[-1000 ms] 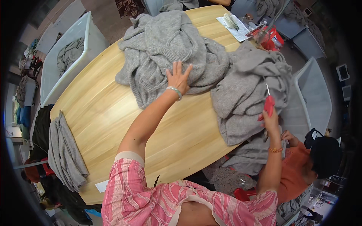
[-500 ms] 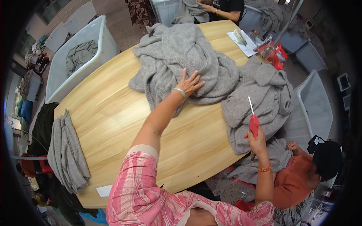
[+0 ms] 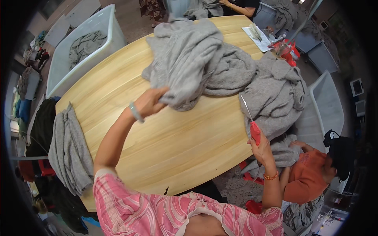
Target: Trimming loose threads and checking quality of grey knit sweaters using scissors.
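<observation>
A heap of grey knit garments (image 3: 189,51) lies across the far middle of the wooden table. My left hand (image 3: 151,101), with a pale bracelet at its wrist, is closed on the near edge of the top knit garment, which is blurred and bunched. In my right hand (image 3: 261,150) is a red-handled tool (image 3: 255,133) with a long, thin metal end pointing up and away; its exact kind is unclear. That end is over or beside a second grey knit pile (image 3: 275,94) on the table's right side.
Another grey knit piece (image 3: 71,149) hangs over the left edge of the wooden table (image 3: 165,149). A white bin (image 3: 114,33) stands beyond at left. Paper (image 3: 258,39) and red items (image 3: 289,55) lie far right. A co-worker in orange (image 3: 309,173) sits close at right.
My left hand has gone from lying spread on the heap to gripping the garment's near edge, shifting left and nearer. The right hand's tool has moved slightly left and nearer.
</observation>
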A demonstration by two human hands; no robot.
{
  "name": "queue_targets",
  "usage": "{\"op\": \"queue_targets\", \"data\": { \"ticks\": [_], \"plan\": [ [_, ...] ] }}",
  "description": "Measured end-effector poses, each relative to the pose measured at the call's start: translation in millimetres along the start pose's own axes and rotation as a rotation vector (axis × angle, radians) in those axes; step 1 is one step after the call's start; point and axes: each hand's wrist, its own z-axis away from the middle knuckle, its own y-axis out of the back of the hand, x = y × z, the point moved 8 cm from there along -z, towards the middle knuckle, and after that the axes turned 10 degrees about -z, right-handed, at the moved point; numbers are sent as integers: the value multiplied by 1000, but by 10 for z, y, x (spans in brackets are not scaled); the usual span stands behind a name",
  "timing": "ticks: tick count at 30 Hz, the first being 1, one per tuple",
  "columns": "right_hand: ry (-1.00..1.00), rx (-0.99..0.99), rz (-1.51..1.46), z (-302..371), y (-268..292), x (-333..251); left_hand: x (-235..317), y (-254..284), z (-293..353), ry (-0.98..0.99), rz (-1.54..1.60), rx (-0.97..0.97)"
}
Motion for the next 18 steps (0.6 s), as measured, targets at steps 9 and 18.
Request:
{"op": "queue_targets", "data": {
  "ticks": [9,18],
  "plan": [
    [132,-287,145,172,-1594,-618,-845,-1016,3375,339,-146,-306],
    [497,-436,165,-222,-3242,-1444,-2276,-1051,4749,928,-392,408]
  ]
}}
